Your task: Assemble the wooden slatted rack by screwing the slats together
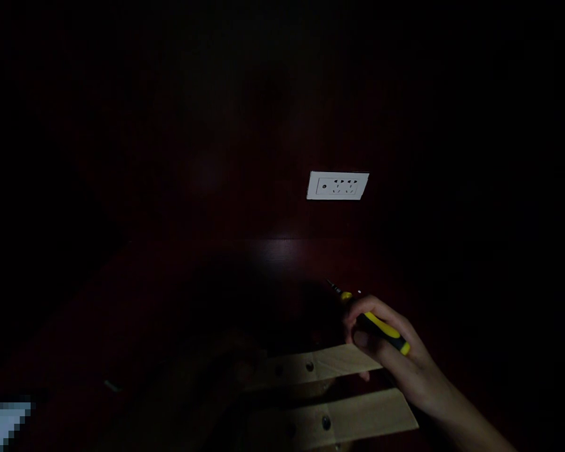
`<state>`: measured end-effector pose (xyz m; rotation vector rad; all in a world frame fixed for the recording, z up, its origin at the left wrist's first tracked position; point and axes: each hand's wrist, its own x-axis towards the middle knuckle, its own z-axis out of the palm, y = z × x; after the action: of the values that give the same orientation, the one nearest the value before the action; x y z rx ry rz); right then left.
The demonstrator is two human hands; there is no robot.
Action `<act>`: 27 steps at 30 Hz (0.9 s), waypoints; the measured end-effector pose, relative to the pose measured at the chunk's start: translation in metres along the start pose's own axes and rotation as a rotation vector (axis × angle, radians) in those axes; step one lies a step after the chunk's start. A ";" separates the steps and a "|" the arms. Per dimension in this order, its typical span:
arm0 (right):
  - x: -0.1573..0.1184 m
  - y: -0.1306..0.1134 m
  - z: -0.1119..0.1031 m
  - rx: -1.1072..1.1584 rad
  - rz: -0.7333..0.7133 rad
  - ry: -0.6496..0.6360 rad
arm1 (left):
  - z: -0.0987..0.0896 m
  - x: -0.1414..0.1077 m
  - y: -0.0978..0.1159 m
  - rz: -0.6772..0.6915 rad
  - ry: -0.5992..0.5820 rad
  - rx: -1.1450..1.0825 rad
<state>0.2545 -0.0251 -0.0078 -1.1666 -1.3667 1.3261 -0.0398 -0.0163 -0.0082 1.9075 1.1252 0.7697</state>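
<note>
Head view: the right hand (412,373) holds a yellow-and-black screwdriver (381,326), tip toward upper left, by the right end of paired wooden slats (371,414); the left hand (245,369) lies in deep shadow, its grip indeterminable. Beyond: a white socket (338,186).

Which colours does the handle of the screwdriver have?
The screwdriver's handle is yellow and dark, seemingly black; the head view, the only one, shows it.

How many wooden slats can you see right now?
2: the upper slat, by the right hand, and the lower slat, below it in view. More may be hidden in the dark.
</note>
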 end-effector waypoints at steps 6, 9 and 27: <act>0.003 0.000 0.003 -0.037 -0.081 0.109 | 0.001 -0.001 -0.003 0.002 0.048 0.007; 0.005 0.003 0.004 -0.015 -0.114 0.135 | 0.002 -0.003 -0.004 0.010 0.064 0.005; 0.003 0.006 0.004 0.114 -0.132 0.074 | 0.004 -0.002 -0.002 0.131 0.108 -0.082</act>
<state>0.2504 -0.0228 -0.0137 -1.0212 -1.2753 1.2386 -0.0379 -0.0190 -0.0121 1.9043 1.0241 0.9869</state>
